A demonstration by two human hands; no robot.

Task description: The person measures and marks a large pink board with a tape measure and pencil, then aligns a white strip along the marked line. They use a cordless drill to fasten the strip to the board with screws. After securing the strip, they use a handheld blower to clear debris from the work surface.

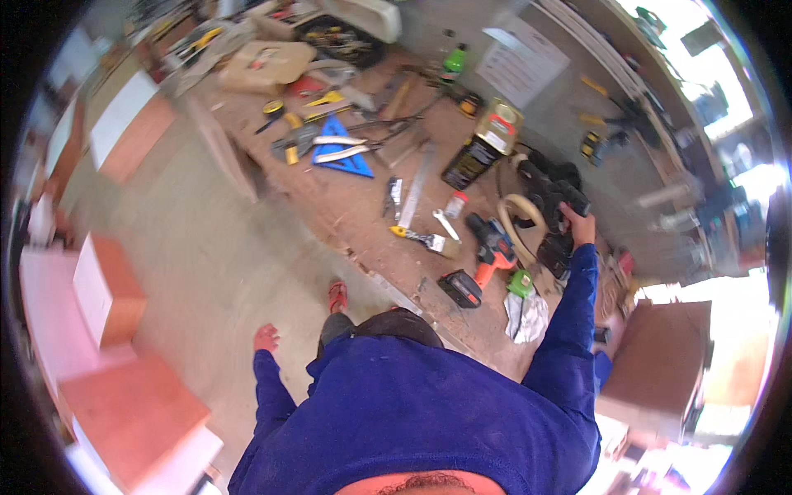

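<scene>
My right arm reaches across the workbench [330, 202] to its far right side. There my right hand [580, 226] is closed on part of a dark, bulky tool [540, 183], whose exact kind I cannot make out. A beige curved hose or handle [528, 216] lies beside it. Nearest on the bench are an orange and black cordless drill [493, 247] with a black battery [460, 289], and a green-capped item [520, 284] above a crumpled white wrapper [526, 317]. My left hand [266, 337] hangs low over the floor at my left side, fingers apart, holding nothing.
A black and gold tin [484, 144], green bottle [454, 63], paintbrush [437, 242], wrench [446, 224] and blue set square [337, 148] crowd the bench. Orange and white panelled boxes [132, 412] stand on the floor at left. A cardboard box [660, 355] sits at right.
</scene>
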